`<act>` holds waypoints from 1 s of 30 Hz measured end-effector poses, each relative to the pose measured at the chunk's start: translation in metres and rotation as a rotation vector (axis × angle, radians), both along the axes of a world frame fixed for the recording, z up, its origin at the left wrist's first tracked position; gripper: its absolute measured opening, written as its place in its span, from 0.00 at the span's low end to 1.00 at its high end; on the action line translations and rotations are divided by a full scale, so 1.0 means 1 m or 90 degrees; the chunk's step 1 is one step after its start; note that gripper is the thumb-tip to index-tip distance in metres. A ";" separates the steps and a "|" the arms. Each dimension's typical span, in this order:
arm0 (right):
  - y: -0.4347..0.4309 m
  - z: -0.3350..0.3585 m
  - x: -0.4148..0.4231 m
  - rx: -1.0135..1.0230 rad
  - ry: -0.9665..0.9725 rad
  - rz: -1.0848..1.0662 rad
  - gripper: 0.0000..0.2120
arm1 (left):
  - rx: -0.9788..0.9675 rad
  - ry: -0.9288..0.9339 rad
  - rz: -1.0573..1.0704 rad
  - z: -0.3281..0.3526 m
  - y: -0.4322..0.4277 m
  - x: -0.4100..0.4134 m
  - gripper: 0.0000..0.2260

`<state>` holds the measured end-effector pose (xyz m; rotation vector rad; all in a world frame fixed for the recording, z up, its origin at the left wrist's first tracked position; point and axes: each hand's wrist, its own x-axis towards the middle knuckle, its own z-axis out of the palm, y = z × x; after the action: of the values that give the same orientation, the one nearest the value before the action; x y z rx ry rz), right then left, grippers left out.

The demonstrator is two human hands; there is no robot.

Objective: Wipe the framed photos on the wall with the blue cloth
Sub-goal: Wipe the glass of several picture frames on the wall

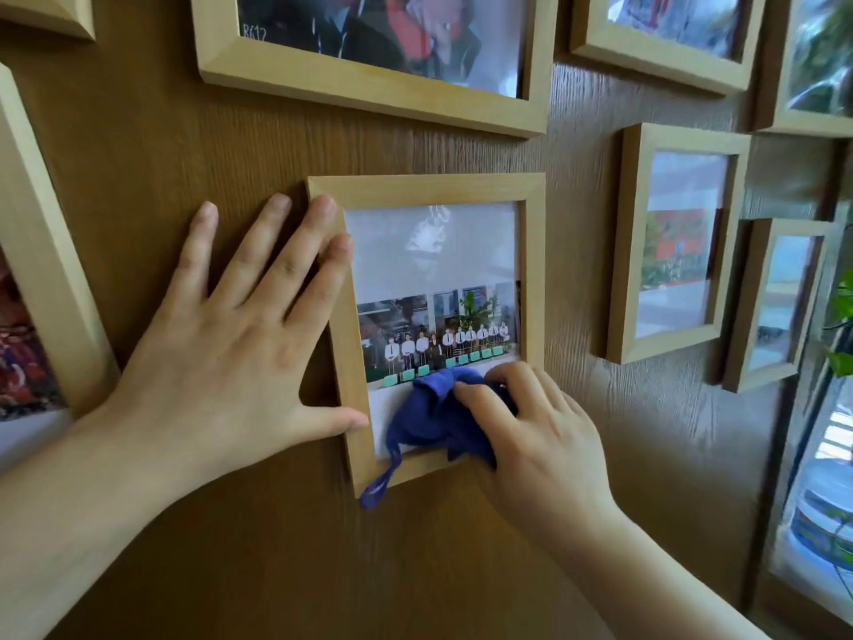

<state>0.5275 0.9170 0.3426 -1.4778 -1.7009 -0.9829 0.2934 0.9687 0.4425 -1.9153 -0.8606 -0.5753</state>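
Observation:
A light wooden framed photo (424,189) of a row of people hangs in the middle of the brown wood-grain wall. My left hand (231,344) lies flat with fingers spread on the wall and on the frame's left edge. My right hand (540,431) presses a bunched blue cloth (429,418) against the lower part of the glass. A loop of the cloth dangles over the bottom rail of the frame.
More wooden frames hang around it: a large frame (369,90) above, two smaller frames (669,242) (775,302) to the right, others at the top right (664,53) and far left (41,270). A window and green plant leaves (842,325) lie at the right edge.

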 end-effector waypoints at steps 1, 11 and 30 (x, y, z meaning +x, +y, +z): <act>0.000 0.001 -0.004 0.000 -0.008 0.015 0.19 | -0.002 0.001 0.003 0.000 0.000 0.000 0.57; -0.001 0.016 -0.028 0.022 -0.033 0.039 0.16 | -0.010 -0.006 -0.003 0.000 -0.001 0.002 0.58; -0.077 0.065 0.036 0.070 -0.017 -0.151 0.21 | -0.006 0.024 -0.162 -0.001 -0.035 0.064 0.47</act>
<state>0.5632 0.8404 0.4071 -1.6249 -1.4865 -1.2055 0.3576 0.9337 0.4413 -2.0535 -0.5996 -0.6844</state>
